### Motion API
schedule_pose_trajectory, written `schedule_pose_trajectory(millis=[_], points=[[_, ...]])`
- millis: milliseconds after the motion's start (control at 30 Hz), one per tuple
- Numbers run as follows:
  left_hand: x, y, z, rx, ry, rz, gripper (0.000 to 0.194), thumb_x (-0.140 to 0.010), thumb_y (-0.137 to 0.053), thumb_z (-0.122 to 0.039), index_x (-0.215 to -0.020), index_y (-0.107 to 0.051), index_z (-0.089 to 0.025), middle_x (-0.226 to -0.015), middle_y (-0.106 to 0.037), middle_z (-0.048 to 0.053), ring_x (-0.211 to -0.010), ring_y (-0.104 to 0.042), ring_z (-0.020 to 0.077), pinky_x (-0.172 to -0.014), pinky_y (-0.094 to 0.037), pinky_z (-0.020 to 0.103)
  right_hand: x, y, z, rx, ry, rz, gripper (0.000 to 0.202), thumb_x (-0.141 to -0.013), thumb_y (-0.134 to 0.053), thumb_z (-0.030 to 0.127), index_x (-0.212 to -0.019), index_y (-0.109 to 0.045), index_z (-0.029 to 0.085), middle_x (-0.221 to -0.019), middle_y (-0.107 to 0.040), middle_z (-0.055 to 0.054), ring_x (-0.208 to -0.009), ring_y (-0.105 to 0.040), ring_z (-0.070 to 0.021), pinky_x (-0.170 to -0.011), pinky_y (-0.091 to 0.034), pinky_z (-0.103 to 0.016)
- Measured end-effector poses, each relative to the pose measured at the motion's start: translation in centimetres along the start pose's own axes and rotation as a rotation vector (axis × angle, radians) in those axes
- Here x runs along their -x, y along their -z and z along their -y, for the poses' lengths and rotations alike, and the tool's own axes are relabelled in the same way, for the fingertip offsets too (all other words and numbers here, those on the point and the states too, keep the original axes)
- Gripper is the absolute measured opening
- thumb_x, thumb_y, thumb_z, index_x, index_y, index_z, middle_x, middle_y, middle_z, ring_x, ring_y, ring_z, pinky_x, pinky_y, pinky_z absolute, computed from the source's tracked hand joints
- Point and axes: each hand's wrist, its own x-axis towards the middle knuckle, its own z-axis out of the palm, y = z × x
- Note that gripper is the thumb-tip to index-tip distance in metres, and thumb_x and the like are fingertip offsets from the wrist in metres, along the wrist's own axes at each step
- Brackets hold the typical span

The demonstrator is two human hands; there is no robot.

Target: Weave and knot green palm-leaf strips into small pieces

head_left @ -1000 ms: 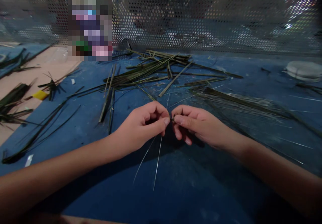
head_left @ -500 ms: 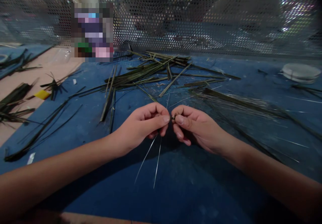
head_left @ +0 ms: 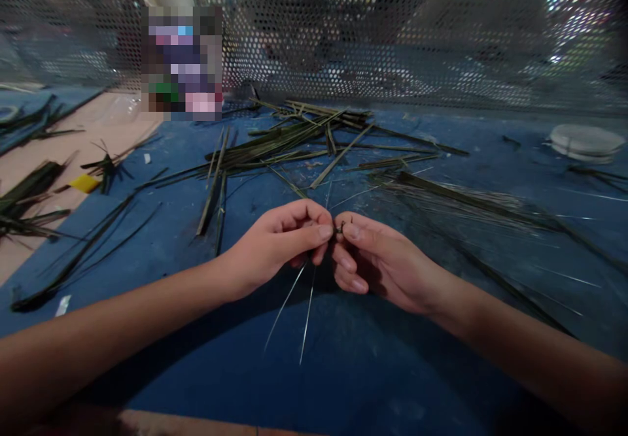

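Observation:
My left hand (head_left: 289,230) is closed in a pinch, thumb against the bent fingers. Two thin shiny wires (head_left: 308,318) hang out below it over the blue table, and fine strands also show above the fingers. Close by on the right, my right hand (head_left: 375,250) pinches thumb to forefinger. Between the two sets of fingertips is a small dark green piece (head_left: 338,229), possibly a folded leaf strip; most of it is hidden. The fingertips of both hands almost meet around this piece.
Beyond my hands lies a pile of long green leaf strips (head_left: 279,136) on the blue table surface (head_left: 235,370). More wires (head_left: 471,201) lie to the right, near a white round spool (head_left: 586,142). A yellow piece (head_left: 84,183) sits left. Perforated metal mesh (head_left: 343,37) stands behind.
My right hand has shifted slightly down, its lower fingers curling a bit toward the left hand. The left hand keeps its pinch almost in place.

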Motion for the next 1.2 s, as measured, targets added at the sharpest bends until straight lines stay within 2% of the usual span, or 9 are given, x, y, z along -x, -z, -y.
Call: schedule_pose_trajectory(millis=[267, 400, 600, 767, 900, 1000, 1100, 1200], points=[[-0.3, 0.3, 0.4, 0.122, 0.064, 0.016, 0.016, -0.087, -0.059, -0.031, -0.084, -0.055, -0.017, -0.059, -0.052, -0.005, -0.050, -0.039, 0.0041, -0.046, -0.026, 0.016, 0.1, -0.5, -0.1, -0.131, -0.035, 0.003, 0.020, -0.097, -0.044, 0.024, -0.080, -0.051, 0.016, -0.064, -0.053, 0.005, -0.042, -0.046, -0.0036, -0.050, -0.035, -0.022], [-0.3, 0.4, 0.5, 0.021, -0.005, -0.004, 0.016, -0.087, -0.060, -0.030, -0.084, -0.055, -0.016, -0.061, -0.052, -0.005, -0.054, -0.041, 0.0046, -0.048, -0.028, 0.017, -0.1, -0.2, 0.0, -0.176, -0.048, 0.013, 0.020, -0.096, -0.042, 0.020, -0.079, -0.052, 0.015, -0.064, -0.055, 0.004, -0.042, -0.046, -0.0044, -0.050, -0.034, -0.023], [-0.5, 0.8, 0.2, -0.159, -0.143, 0.043, 0.012, -0.088, -0.059, -0.026, -0.085, -0.056, -0.014, -0.068, -0.055, -0.003, -0.062, -0.049, 0.0063, -0.056, -0.035, 0.019, -0.4, 0.4, 0.3, -0.238, -0.108, 0.049, 0.020, -0.092, -0.041, 0.016, -0.077, -0.053, 0.015, -0.055, -0.053, 0.004, -0.041, -0.045, -0.0057, -0.049, -0.033, -0.023], [-0.8, 1.0, -0.1, -0.252, -0.149, 0.042, 0.011, -0.089, -0.057, -0.024, -0.086, -0.056, -0.014, -0.066, -0.053, -0.004, -0.061, -0.047, 0.0057, -0.059, -0.037, 0.019, -0.4, -0.1, -0.1, -0.089, 0.009, -0.087, 0.018, -0.091, -0.044, 0.018, -0.075, -0.052, 0.017, -0.055, -0.055, 0.003, -0.041, -0.046, -0.0067, -0.048, -0.033, -0.023], [-1.0, 1.1, 0.0, -0.179, -0.138, 0.083, 0.012, -0.089, -0.057, -0.025, -0.086, -0.055, -0.014, -0.067, -0.054, -0.004, -0.062, -0.047, 0.0054, -0.058, -0.037, 0.018, -0.3, -1.0, -1.0, -0.026, 0.121, -0.205, 0.018, -0.092, -0.043, 0.019, -0.077, -0.052, 0.019, -0.058, -0.056, 0.003, -0.045, -0.048, -0.0085, -0.049, -0.035, -0.024], [-1.0, 1.1, 0.0, -0.147, -0.139, 0.124, 0.012, -0.089, -0.058, -0.025, -0.087, -0.056, -0.014, -0.069, -0.054, -0.003, -0.064, -0.049, 0.0061, -0.059, -0.038, 0.019, -0.1, -1.5, -1.2, -0.042, 0.146, -0.237, 0.018, -0.091, -0.043, 0.018, -0.075, -0.052, 0.019, -0.056, -0.056, 0.003, -0.044, -0.049, -0.0089, -0.047, -0.036, -0.023], [-1.0, 1.2, -0.1, -0.168, -0.152, 0.142, 0.010, -0.089, -0.058, -0.023, -0.088, -0.057, -0.013, -0.068, -0.054, -0.003, -0.064, -0.049, 0.0059, -0.060, -0.038, 0.019, -0.1, -1.4, -1.0, -0.094, 0.120, -0.185, 0.018, -0.089, -0.041, 0.017, -0.074, -0.051, 0.019, -0.055, -0.056, 0.003, -0.041, -0.047, -0.0081, -0.046, -0.036, -0.023], [-0.9, 1.3, -0.1, -0.177, -0.159, 0.146, 0.009, -0.089, -0.058, -0.022, -0.088, -0.057, -0.013, -0.070, -0.055, -0.003, -0.064, -0.049, 0.0055, -0.060, -0.039, 0.018, -0.3, -0.9, -0.5, -0.167, 0.027, -0.087, 0.020, -0.088, -0.038, 0.017, -0.072, -0.049, 0.018, -0.051, -0.053, 0.003, -0.037, -0.043, -0.0074, -0.045, -0.036, -0.023]])
